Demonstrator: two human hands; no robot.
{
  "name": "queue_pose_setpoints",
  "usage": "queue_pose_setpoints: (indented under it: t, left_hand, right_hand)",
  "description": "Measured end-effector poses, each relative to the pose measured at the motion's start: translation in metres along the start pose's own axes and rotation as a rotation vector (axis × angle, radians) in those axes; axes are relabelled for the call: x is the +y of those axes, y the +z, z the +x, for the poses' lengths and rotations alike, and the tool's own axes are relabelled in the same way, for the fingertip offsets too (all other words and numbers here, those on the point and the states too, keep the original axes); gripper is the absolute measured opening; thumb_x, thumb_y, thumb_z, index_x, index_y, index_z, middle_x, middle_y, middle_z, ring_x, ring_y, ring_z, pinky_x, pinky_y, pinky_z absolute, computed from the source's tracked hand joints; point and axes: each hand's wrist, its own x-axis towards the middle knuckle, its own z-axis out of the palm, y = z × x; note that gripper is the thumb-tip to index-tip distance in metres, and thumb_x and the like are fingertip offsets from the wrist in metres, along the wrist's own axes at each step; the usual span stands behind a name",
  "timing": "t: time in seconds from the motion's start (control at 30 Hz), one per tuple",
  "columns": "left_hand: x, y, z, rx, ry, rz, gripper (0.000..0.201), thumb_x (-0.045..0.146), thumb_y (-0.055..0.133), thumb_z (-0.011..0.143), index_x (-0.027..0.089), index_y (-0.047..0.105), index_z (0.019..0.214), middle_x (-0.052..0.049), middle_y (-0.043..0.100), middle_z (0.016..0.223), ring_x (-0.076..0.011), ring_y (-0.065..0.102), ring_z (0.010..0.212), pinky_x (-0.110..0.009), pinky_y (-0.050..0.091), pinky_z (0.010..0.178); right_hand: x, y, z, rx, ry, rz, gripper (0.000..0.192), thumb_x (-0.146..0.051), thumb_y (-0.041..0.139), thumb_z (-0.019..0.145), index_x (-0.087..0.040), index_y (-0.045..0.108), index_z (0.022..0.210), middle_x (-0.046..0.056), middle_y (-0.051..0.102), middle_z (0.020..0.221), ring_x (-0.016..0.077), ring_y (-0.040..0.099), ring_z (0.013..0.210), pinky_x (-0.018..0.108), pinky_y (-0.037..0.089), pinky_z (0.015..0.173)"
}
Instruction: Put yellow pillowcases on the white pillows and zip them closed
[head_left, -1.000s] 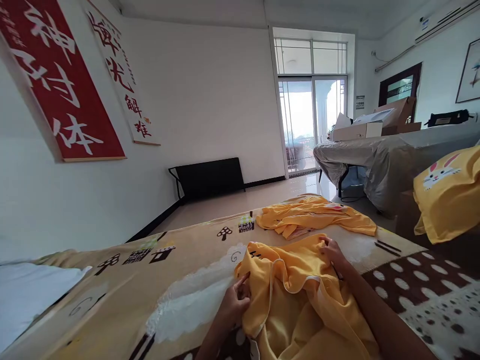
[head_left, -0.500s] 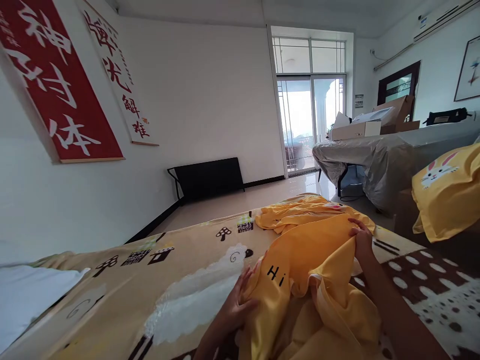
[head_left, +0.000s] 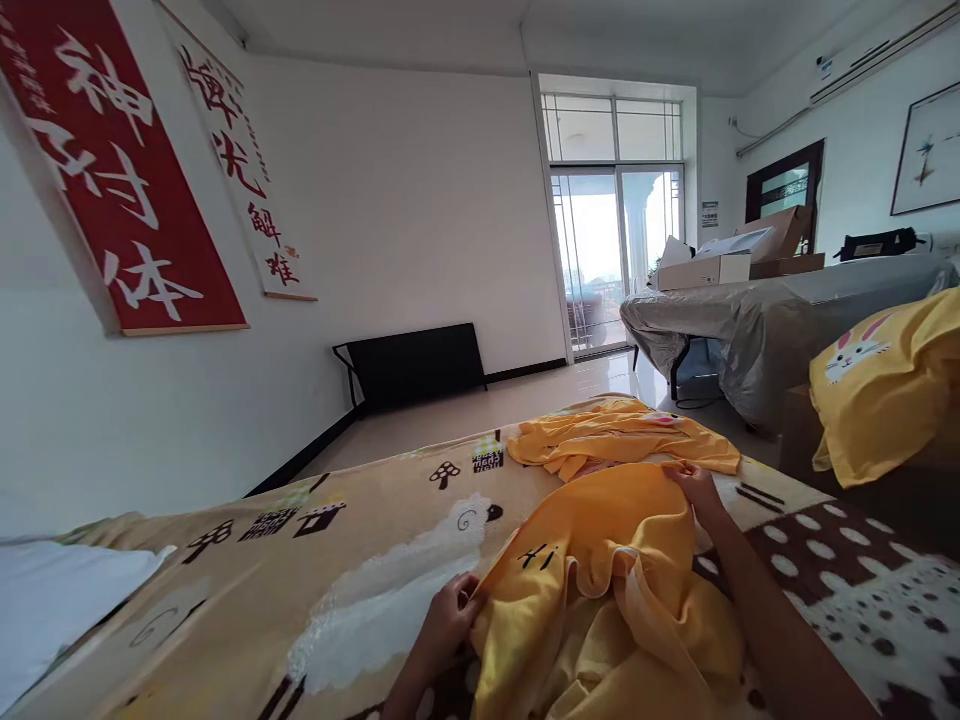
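A yellow pillowcase (head_left: 600, 520) with "Hi" printed on it hangs between my hands, its lower part bunched in loose folds toward me. My left hand (head_left: 450, 610) pinches its left edge beside the lettering. At the upper right corner, the fingers of my right hand (head_left: 696, 490) are closed on the fabric. Just beyond it, a second crumpled yellow cloth (head_left: 622, 440) lies on the patterned bedspread (head_left: 390, 490). The pillowcase's underside is hidden from me.
To the right, a yellow pillow (head_left: 885, 390) with a rabbit print rests on something dark. Behind it stands a plastic-covered table (head_left: 697, 310) with cardboard boxes (head_left: 705, 270). A white pillow (head_left: 75, 590) lies at left. A black folded panel (head_left: 412, 365) leans against the wall.
My left hand has moved left and its grip has gone from spread to pinched on the edge. My right hand has shifted slightly left, and the pillowcase's top edge is lower and more spread.
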Motion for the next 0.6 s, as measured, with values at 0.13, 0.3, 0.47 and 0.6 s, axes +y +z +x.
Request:
queue_pose_setpoints:
  t: [0.13,0.3,0.47,0.6]
  left_hand:
    - [0.003,-0.025,-0.005,0.089,0.000,0.086,0.042,0.058,0.054,0.062,0.017,0.059,0.057,-0.004,0.064,0.061,-0.0210,0.059,0.063,-0.028,0.046,0.060]
    - [0.058,-0.096,-0.007,0.376,0.024,0.201,0.043,0.056,0.040,0.071,0.018,0.058,0.077,-0.002,0.061,0.064,-0.0200,0.058,0.066,-0.025,0.044,0.057]
    - [0.154,-0.171,-0.024,0.687,0.118,0.417,0.032,0.040,0.035,0.085,0.015,0.055,0.091,0.000,0.054,0.079,-0.0148,0.050,0.075,-0.023,0.037,0.070]
    - [0.217,-0.215,-0.054,0.777,0.297,0.779,0.032,0.031,0.033,0.090,0.011,0.057,0.098,0.001,0.045,0.084,-0.0116,0.045,0.087,-0.023,0.031,0.085]
  right_hand:
    - [-0.040,-0.012,0.009,0.049,-0.154,-0.157,0.019,-0.036,0.063,0.056,-0.019,0.060,0.064,0.001,0.058,0.061,0.0185,0.054,0.063,0.031,0.044,0.063]
    - [-0.136,-0.048,0.026,0.024,-0.446,-0.349,0.011,-0.021,0.068,0.056,-0.019,0.064,0.066,0.005,0.064,0.095,0.0222,0.055,0.094,0.033,0.040,0.083]
    - [-0.237,-0.075,0.027,-0.230,-0.839,-0.749,0.020,-0.028,0.055,0.080,-0.010,0.063,0.083,0.004,0.067,0.082,0.0106,0.058,0.072,0.026,0.038,0.072]
    - [-0.299,-0.098,0.020,-0.208,-0.878,-0.806,0.038,-0.039,0.046,0.085,-0.004,0.061,0.085,0.001,0.062,0.072,0.0061,0.051,0.062,0.023,0.034,0.063]
